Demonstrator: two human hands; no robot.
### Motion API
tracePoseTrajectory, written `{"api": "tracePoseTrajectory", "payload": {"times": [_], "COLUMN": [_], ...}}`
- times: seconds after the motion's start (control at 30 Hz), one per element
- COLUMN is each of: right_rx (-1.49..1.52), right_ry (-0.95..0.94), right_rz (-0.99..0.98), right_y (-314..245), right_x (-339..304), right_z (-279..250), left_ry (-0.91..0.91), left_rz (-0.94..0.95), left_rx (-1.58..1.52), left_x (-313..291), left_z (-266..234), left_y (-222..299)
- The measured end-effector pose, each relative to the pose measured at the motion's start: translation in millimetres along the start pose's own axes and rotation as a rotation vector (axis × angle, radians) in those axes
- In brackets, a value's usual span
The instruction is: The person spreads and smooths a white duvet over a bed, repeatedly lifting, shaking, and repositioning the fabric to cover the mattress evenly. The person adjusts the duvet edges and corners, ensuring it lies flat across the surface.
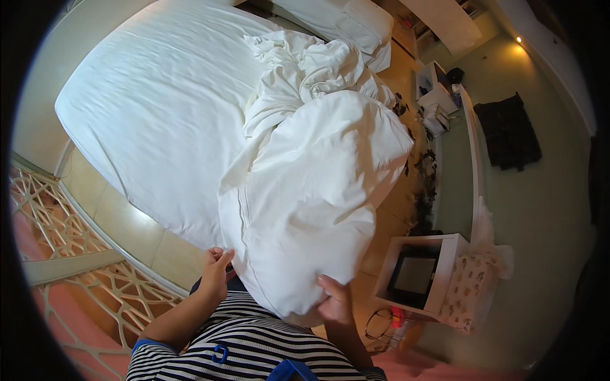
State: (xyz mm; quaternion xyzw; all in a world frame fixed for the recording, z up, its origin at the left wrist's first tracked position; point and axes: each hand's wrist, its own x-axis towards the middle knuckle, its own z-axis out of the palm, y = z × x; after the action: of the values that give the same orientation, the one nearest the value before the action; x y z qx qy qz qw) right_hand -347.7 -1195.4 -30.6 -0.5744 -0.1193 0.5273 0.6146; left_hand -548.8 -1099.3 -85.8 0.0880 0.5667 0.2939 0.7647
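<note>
A puffy white duvet (311, 171) hangs over the near right part of a bed, with a seam running down its left side. At its lower left corner my left hand (216, 273) is closed in a pinch on the duvet's edge. My right hand (335, 301) grips the duvet's lower right edge, thumb on top and the other fingers hidden beneath the cloth. Beyond it, crumpled white bedding (318, 70) is bunched on the mattress. A smooth white sheet (152, 108) covers the rest of the bed.
White pillows (362, 25) lie at the far end. A white cabinet with a dark-fronted appliance (413, 273) stands at right, beside a patterned cloth (470, 292). Dark bag-like item (508, 130) hangs on the wall. A lattice screen (108, 292) borders the left.
</note>
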Motion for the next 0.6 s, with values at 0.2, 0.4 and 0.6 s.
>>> {"api": "tracePoseTrajectory", "payload": {"times": [0.2,0.4,0.6], "right_rx": [0.054,-0.084,0.347], "right_ry": [-0.014,-0.187,-0.195], "right_rz": [0.096,0.047,0.086], "right_y": [28,30,38], "right_x": [-7,-6,-7], "right_z": [45,36,37], "left_ry": [-0.444,-0.401,-0.48], "left_rz": [-0.313,-0.328,-0.045], "left_rx": [0.249,0.002,-0.147], "left_x": [-35,-52,-60], "left_z": [-7,0,5], "left_y": [-10,-21,11]}}
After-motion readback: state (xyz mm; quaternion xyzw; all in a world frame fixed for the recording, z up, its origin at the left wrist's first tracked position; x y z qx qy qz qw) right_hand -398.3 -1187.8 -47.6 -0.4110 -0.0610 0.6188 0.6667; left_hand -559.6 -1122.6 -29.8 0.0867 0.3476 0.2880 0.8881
